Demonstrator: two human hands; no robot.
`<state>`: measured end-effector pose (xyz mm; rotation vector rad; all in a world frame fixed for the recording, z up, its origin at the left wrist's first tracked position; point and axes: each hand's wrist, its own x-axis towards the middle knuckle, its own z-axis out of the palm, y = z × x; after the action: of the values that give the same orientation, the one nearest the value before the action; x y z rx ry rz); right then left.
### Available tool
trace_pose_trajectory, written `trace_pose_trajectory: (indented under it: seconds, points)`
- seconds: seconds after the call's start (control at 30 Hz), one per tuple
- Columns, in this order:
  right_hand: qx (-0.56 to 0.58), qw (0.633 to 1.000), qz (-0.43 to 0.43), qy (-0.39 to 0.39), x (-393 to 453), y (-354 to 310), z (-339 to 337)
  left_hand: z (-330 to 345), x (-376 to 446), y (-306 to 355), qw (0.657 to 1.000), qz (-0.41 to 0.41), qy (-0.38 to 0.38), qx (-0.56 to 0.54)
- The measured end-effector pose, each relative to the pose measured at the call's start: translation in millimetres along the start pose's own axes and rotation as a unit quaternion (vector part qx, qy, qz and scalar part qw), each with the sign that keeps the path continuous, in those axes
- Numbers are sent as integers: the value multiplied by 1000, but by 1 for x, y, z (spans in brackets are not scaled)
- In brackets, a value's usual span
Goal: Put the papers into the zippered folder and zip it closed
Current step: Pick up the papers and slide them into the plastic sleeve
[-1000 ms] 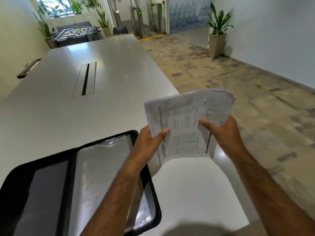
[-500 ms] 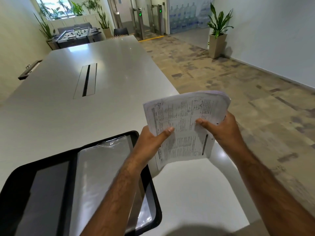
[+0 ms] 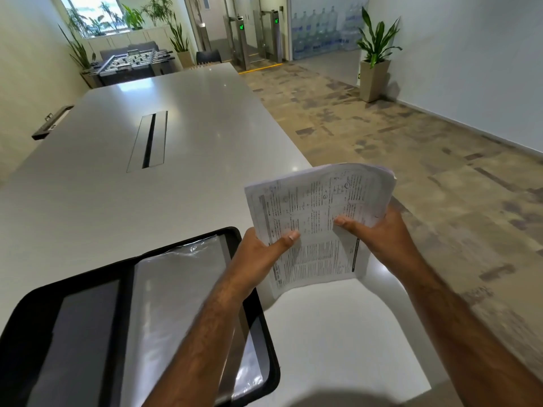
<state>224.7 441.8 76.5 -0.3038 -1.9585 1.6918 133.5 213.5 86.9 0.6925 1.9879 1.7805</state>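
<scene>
Papers (image 3: pixel 317 224): printed stack, held above the bench (image 3: pixel 117 186) edge, left hand (image 3: pixel 258 254) and right hand (image 3: pixel 379 233) fingers clasped on it. Folder (image 3: pixel 88 318): unzipped, flat, lower left.

Print on the papers (image 3: pixel 317 218) is too small to read

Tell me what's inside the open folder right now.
The folder shows clear plastic sleeves and a dark left panel; no papers visible. The left forearm covers part of it. The papers are in both hands, off to its right.
</scene>
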Motion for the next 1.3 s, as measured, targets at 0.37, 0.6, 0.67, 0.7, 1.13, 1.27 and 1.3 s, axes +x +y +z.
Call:
trace_pose_trajectory:
  seconds: [0.37,0.6,0.67,0.7,1.13,1.27,1.3]
  points:
    - [5,1000,-6,-4,-4,0,5,-4,-2,-12,999,0,33,-22]
    - [1,1000,1,21,-7,2,4,-1,-6,-11,998,0,37,-49]
    - [-5,1000,-5,17,-10,3,3,0,-7,-16,998,0,35,-58]
    - [-8,1000,-2,12,-12,5,4,1,-7,-20,998,-6,33,-57]
    - [0,1000,22,-7,-22,7,14,-2,-18,-36,998,-28,9,-62]
    - [-13,1000,25,-13,-20,7,18,-11,-24,-34,994,-34,0,-100]
    - [-12,999,25,-21,-20,8,21,-13,-26,-34,993,-41,0,-113]
